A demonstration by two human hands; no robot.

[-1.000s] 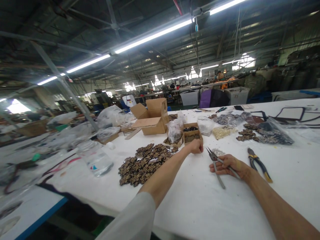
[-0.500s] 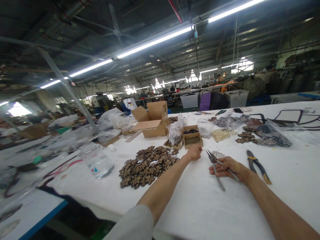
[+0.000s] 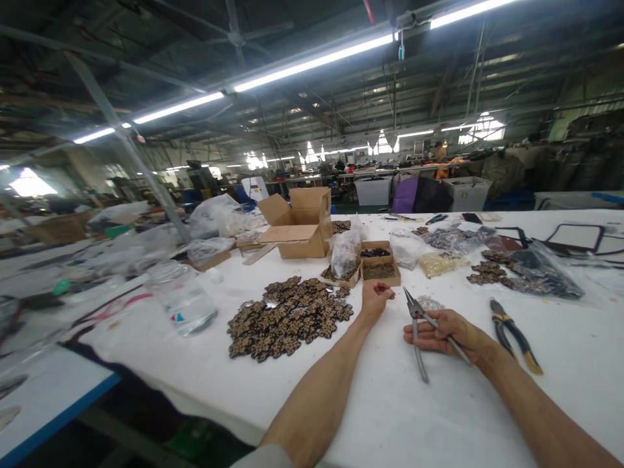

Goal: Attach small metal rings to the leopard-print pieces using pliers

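Note:
My right hand (image 3: 451, 331) is wrapped round long-nose pliers (image 3: 417, 318), whose handles are spread and whose jaws point away from me. My left hand (image 3: 377, 299) is closed in a pinch just in front of a small cardboard box (image 3: 396, 278) of tiny brass-coloured parts (image 3: 379, 271); anything between its fingertips is too small to make out. A little pile of small clear or silvery pieces (image 3: 429, 301) lies beyond the plier jaws. Left of my forearm spreads a heap of brown-and-black patterned flower-shaped pieces (image 3: 292, 318).
Yellow-and-black pliers (image 3: 511, 338) lie on the white table (image 3: 414, 422) to the right. An open carton (image 3: 302, 240), plastic bags of parts (image 3: 443, 265) and more patterned pieces (image 3: 487, 273) stand farther back. A large clear jar (image 3: 188, 309) is at the left.
My left hand has drawn back slightly from the small box, turning its pinched fingers upward. The right hand still grips the pliers, almost in place. The view has shifted a little.

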